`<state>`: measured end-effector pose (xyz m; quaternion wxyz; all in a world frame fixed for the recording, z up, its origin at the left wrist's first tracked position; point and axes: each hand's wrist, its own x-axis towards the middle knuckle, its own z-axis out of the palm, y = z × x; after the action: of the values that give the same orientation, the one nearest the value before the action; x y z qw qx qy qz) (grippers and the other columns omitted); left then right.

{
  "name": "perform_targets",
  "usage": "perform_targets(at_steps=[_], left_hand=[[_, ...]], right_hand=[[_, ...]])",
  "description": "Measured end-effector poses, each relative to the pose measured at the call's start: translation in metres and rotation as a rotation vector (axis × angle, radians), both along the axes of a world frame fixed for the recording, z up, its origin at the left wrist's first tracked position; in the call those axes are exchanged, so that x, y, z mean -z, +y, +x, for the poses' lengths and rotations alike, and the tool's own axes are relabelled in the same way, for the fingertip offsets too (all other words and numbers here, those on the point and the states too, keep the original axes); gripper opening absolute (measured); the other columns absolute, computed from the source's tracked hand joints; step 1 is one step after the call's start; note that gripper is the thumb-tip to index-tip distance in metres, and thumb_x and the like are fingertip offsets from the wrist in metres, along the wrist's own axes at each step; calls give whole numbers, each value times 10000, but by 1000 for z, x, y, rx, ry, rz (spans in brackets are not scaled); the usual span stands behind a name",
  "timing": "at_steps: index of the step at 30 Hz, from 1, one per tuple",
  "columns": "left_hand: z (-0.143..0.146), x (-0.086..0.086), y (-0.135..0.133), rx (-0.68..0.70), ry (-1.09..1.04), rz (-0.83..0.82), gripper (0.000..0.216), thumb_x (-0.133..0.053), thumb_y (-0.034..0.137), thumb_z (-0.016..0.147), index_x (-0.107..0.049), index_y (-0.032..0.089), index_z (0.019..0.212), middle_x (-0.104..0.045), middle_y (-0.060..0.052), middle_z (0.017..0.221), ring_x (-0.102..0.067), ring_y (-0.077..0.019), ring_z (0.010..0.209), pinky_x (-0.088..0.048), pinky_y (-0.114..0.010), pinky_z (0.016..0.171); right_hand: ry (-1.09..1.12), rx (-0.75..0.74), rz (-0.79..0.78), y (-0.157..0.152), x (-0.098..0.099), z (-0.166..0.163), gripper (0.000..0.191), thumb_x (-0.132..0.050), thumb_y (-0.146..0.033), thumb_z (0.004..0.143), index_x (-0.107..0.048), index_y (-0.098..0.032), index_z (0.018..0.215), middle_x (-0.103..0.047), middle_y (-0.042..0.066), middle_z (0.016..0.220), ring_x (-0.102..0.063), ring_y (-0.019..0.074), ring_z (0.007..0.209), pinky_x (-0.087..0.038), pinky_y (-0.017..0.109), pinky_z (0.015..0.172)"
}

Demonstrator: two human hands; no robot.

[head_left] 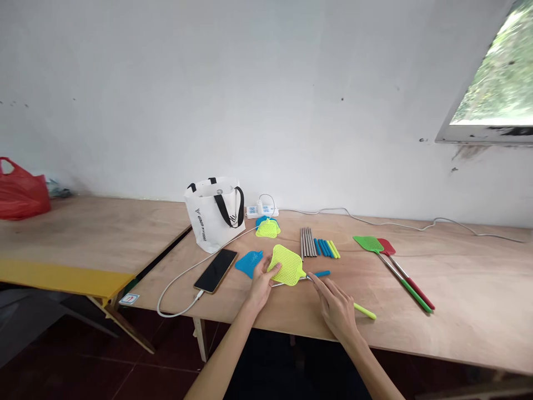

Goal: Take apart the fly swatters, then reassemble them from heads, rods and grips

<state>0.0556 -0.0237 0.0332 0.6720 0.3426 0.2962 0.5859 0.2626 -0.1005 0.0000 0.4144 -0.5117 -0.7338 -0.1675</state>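
One yellow swatter (288, 265), left hand (260, 283) grasping it, right hand (336, 305) apparently holding its neck, table edge (416, 352) close

Left forearm (228, 350) bare, angled toward one o'clock; left grip (260, 286) closed, thumb (273, 271) pointing two o'clock. Right forearm (368, 361) bare, angled toward eleven o'clock; right grip (336, 305) pinched, fingers (318, 284) toward ten o'clock.

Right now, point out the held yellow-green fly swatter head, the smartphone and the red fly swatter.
Yellow-green fly swatter head (286, 265): head view, middle of the perforated paddle.
Smartphone (215, 270): head view, middle of the dark screen.
Red fly swatter (412, 283): head view, upper part of the red handle.
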Motion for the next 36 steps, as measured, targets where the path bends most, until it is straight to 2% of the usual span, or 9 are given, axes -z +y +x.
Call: perform_targets(at_steps=[9,15,20,24,28,31,36], left_hand=[[0,0,0,-17,64,38,554,-945,291,597,-700,181,1082,-696,-96,1226,-689,-283,1099,-577,-354,908],[-6,0,2,-39,191,125,479,-902,291,652,-705,185,1075,-710,-80,1186,-658,-272,1142,-541,-299,913],[-19,-8,4,47,350,248,430,-874,296,700,-711,187,1083,-727,-77,1125,-661,-263,1114,-540,-273,865],[-29,-17,2,197,480,305,405,-879,325,709,-732,167,1052,-741,-93,1046,-678,-273,1052,-556,-304,837],[-31,-18,-1,346,543,314,387,-890,390,700,-750,151,968,-748,-84,898,-702,-272,932,-562,-344,808],[-29,-17,-3,431,580,325,361,-877,432,713,-749,148,895,-731,-67,820,-693,-245,824,-544,-330,764],[-31,-20,-4,403,719,491,296,-841,427,756,-729,156,800,-694,-37,806,-618,-170,738,-459,-244,675]], right_hand=[[-22,12,-20,1,4,2,499,-375,-105,1018,-557,-277,1449,-689,31,880,-655,145,746,-382,231,587],[-81,17,-59,4,10,5,512,-377,-93,995,-585,-275,1426,-686,30,851,-649,136,691,-342,229,540],[-122,17,-130,4,8,6,502,-371,-81,982,-637,-280,1358,-686,23,805,-637,127,617,-295,236,485],[-120,-32,-145,3,5,5,467,-354,-74,980,-676,-255,1266,-697,23,809,-651,136,628,-303,238,499],[-134,-92,-151,2,3,3,416,-329,-81,988,-708,-229,1069,-691,19,764,-633,140,600,-296,247,506],[-130,-134,-149,2,4,3,358,-346,-129,1017,-685,-216,943,-685,15,739,-643,146,619,-293,250,512],[-127,-167,-193,2,7,6,314,-372,-148,1012,-663,-218,920,-708,23,779,-657,150,653,-318,246,538]])
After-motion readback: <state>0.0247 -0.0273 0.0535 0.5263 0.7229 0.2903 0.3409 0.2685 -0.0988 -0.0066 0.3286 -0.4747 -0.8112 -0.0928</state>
